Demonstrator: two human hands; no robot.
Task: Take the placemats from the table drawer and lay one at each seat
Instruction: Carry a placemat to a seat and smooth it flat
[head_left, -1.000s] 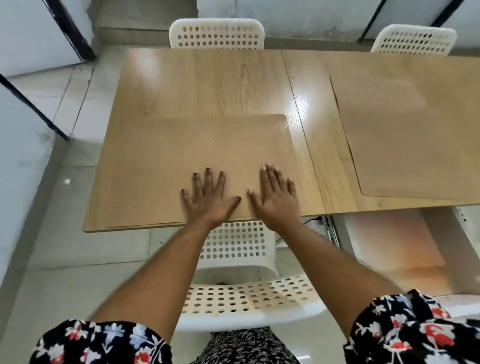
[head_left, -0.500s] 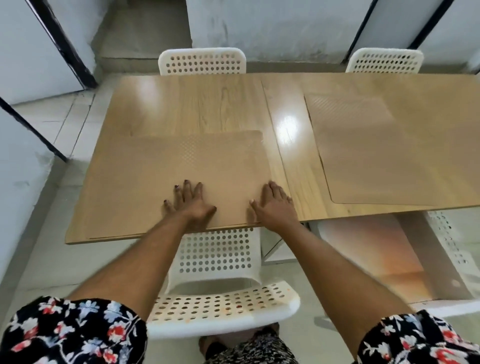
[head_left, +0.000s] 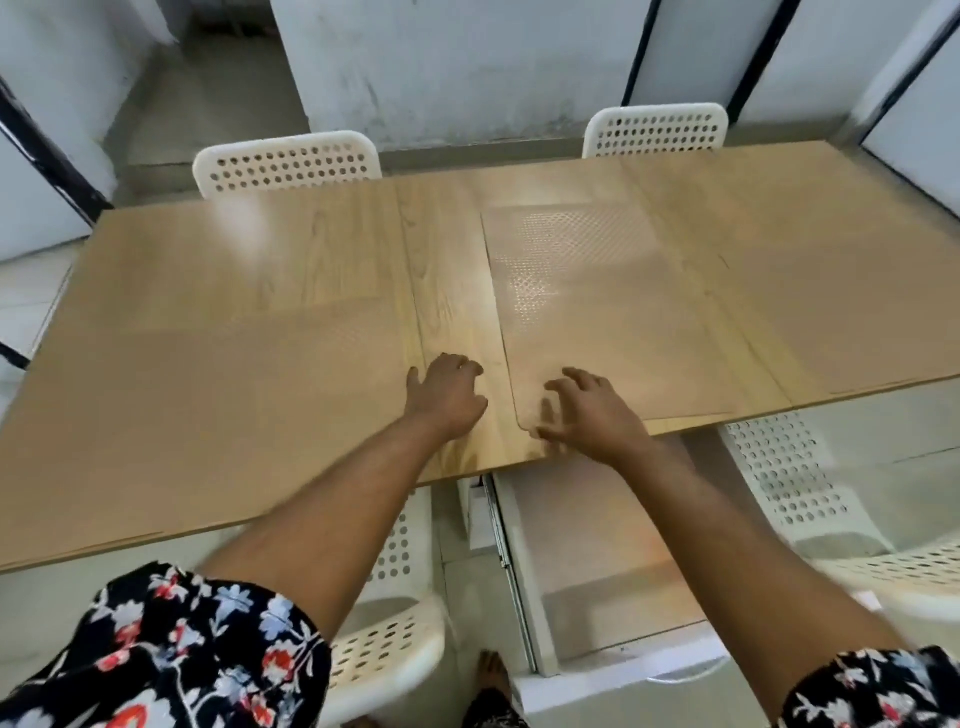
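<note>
Three tan placemats, nearly the colour of the wooden table (head_left: 447, 291), lie on it. One (head_left: 208, 415) covers the near left. A second (head_left: 597, 312) lies in the middle, with a dotted texture. A third (head_left: 857, 312) seems to lie at the right, with only its thin front edge telling it apart. My left hand (head_left: 447, 395) rests with loosely bent fingers on the bare strip between the first two mats. My right hand (head_left: 587, 410) sits on the near left corner of the middle mat, fingers spread and bent; it is blurred. The white drawer (head_left: 597, 561) stands pulled out under the table's front edge.
White perforated chairs stand at each seat: two at the far side (head_left: 285, 161) (head_left: 654, 130), one tucked in at my left (head_left: 389, 649), one at my right (head_left: 779, 478). Pale walls with dark frames close in behind the table. My bare foot (head_left: 491, 675) is beside the drawer.
The view has swung right. Both hands have left the left placemat; the left one now lies on the bare strip and the right one on the middle mat's corner.
</note>
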